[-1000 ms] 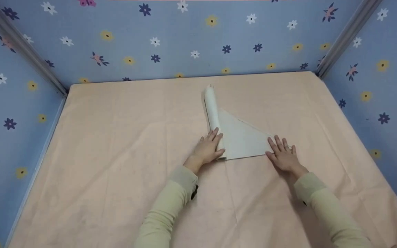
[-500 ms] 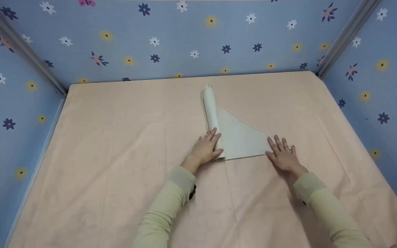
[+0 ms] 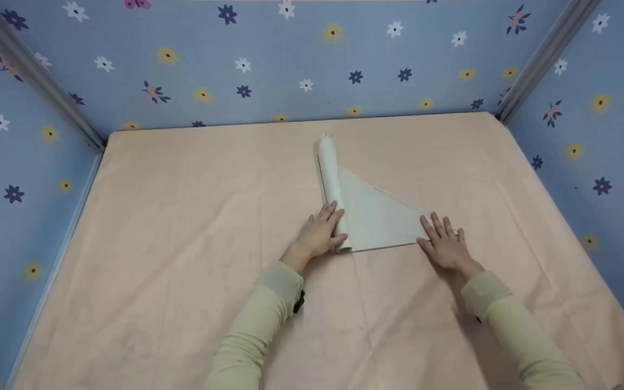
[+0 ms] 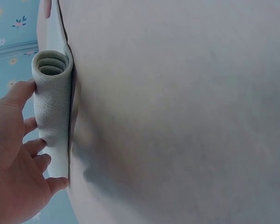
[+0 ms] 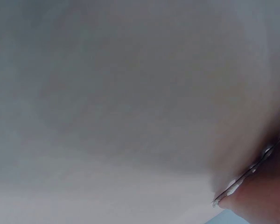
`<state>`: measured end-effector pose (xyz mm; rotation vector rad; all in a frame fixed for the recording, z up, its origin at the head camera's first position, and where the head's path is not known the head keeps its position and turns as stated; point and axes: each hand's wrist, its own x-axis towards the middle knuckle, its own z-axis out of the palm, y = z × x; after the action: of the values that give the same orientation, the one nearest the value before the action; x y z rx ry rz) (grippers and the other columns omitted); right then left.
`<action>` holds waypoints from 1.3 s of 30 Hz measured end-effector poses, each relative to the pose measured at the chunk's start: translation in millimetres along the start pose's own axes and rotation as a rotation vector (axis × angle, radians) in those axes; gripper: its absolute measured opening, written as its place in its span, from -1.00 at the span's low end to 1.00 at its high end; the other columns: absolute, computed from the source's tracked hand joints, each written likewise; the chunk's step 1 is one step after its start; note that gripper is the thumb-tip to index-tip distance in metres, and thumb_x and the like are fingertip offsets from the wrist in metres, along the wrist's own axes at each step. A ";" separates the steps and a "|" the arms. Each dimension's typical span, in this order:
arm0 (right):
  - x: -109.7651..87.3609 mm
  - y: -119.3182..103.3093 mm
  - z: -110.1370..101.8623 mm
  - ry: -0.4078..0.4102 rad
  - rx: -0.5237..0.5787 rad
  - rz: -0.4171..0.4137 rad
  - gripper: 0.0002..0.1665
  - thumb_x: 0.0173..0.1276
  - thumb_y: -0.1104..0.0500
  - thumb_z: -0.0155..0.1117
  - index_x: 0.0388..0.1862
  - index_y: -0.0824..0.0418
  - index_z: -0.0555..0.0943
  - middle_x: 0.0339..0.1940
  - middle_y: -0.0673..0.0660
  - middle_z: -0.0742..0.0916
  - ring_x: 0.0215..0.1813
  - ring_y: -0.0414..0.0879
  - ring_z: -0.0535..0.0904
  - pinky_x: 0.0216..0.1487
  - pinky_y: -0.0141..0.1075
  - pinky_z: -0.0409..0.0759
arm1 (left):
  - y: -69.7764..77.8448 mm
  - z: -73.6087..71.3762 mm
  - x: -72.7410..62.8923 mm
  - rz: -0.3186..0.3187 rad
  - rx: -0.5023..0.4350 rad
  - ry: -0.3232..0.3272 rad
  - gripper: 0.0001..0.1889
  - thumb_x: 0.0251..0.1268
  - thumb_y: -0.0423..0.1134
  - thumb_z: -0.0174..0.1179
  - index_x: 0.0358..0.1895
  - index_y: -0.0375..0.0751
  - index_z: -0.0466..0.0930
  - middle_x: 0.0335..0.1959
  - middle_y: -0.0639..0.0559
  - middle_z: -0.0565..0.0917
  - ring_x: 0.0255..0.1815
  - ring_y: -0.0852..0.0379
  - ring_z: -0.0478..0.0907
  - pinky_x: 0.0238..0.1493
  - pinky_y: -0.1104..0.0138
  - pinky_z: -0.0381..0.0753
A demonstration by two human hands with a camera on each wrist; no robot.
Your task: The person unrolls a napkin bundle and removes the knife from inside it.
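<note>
A pale green-white towel lies partly rolled on the covered table. Its roll runs away from the person, with a flat triangular part spread to the right. My left hand rests on the near part of the roll, thumb toward its near end. In the left wrist view, the fingertips touch the side of the roll, whose coiled layers show at the end. My right hand rests with fingers spread over the right corner of the towel. Only part of the right hand shows in the right wrist view, at the towel's edge.
A creased peach cloth covers the table. Blue flowered panels stand behind it and at both sides, with grey posts at the back corners.
My left hand and the roll have shifted slightly left, and the flat part of the towel has grown a little wider. The right hand stays in place.
</note>
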<state>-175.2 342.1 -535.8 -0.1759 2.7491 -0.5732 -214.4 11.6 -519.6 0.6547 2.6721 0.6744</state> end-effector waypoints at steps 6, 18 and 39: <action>0.5 2.4 1.2 0.006 0.008 -0.011 -0.19 0.74 -0.06 -0.20 0.70 0.38 -0.08 0.72 0.48 -0.10 0.70 0.52 -0.33 0.59 0.49 -0.45 | -2.7 0.1 -1.4 0.002 -0.021 0.004 -0.32 0.65 0.01 0.08 0.64 -0.24 0.17 0.73 -0.23 0.05 0.75 -0.22 -0.04 0.67 -0.21 0.11; 0.4 0.3 0.1 0.001 0.007 0.000 -0.20 0.74 -0.03 -0.19 0.71 0.36 -0.10 0.73 0.46 -0.11 0.71 0.50 -0.34 0.59 0.49 -0.46 | -7.2 -2.2 -4.8 -0.007 -0.045 -0.006 -0.31 0.65 0.02 0.07 0.65 -0.24 0.16 0.73 -0.23 0.05 0.75 -0.23 -0.05 0.68 -0.21 0.09; 0.4 -1.5 -1.0 -0.030 -0.010 0.011 -0.20 0.76 -0.05 -0.24 0.72 0.35 -0.14 0.73 0.46 -0.15 0.71 0.50 -0.37 0.59 0.49 -0.49 | -17.3 -5.9 -12.8 -0.018 -0.048 -0.016 -0.31 0.65 0.00 0.06 0.65 -0.25 0.14 0.72 -0.26 0.07 0.74 -0.25 0.00 0.67 -0.22 0.11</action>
<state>-175.9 341.0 -534.3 -0.1702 2.7225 -0.5496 -212.0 -10.5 -521.2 0.6208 2.6351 0.7229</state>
